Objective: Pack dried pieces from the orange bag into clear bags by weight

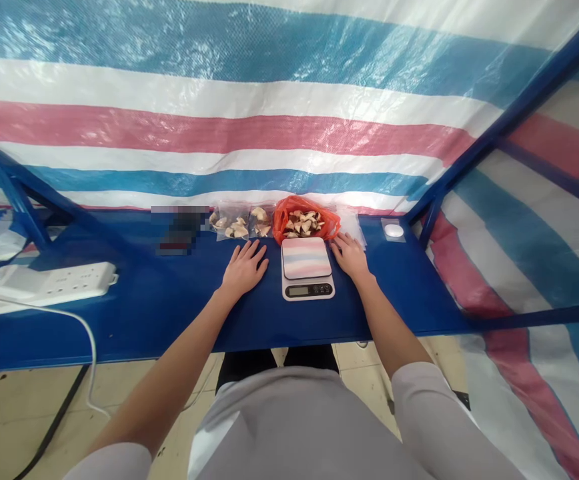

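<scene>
My left hand (244,268) lies flat on the blue table, fingers spread, holding nothing. Just beyond its fingertips are clear bags of dried mushroom pieces (237,229), with another such bag (260,221) beside them. Between my hands stands a white digital kitchen scale (308,268), its shiny plate bare and its display unreadable. Behind the scale an open red plastic bag (282,217) holds a heap of dried mushroom pieces (305,225). My right hand (350,255) rests open to the right of the scale, its fingertips near the red bag and some flat clear bags (357,230).
A white power strip (64,283) with a plug and cable lies at the left. Farther right sits a small clear bag with a white round item (393,230). A blurred dark object (182,230) lies back left. Blue metal frame bars (434,200) and striped sheeting (249,133) enclose the table.
</scene>
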Available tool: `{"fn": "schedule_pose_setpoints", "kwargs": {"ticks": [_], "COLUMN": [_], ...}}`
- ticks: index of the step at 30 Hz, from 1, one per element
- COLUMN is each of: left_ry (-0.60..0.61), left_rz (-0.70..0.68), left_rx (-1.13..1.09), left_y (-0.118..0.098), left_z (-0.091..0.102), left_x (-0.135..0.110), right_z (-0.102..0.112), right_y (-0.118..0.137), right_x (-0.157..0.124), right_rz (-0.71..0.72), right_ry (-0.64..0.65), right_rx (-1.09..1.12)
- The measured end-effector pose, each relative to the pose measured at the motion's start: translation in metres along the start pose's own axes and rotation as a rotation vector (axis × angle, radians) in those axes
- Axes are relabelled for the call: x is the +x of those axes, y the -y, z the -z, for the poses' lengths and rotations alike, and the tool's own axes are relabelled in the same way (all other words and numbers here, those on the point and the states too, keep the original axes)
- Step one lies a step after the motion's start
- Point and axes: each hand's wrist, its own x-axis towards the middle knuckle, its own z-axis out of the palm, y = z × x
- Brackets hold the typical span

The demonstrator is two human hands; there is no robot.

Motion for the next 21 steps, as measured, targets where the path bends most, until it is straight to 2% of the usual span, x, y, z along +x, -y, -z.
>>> {"fn": "schedule_pose_setpoints", "kwargs": {"ticks": [6,11,21], "left_ry": [0.030,0.036,0.045], "left_rz": [0.037,0.053,0.055], "left_rx": [0.026,0.024,0.041], "left_y": [-0.004,-0.003,-0.003], "left_z": [0.002,0.001,-0.001], "left_x": [-0.001,-0.001,0.001], "right_z": [0.006,0.007,0.009], "right_y": [0.004,0.008,0.013], "right_x": [-0.015,-0.029,-0.029], "right_rz": [0.017,-0.021,-0.029], "right_ry": [-0.033,0.005,0.077], "right_rx": [-0.025,-0.055,-0.054]}}
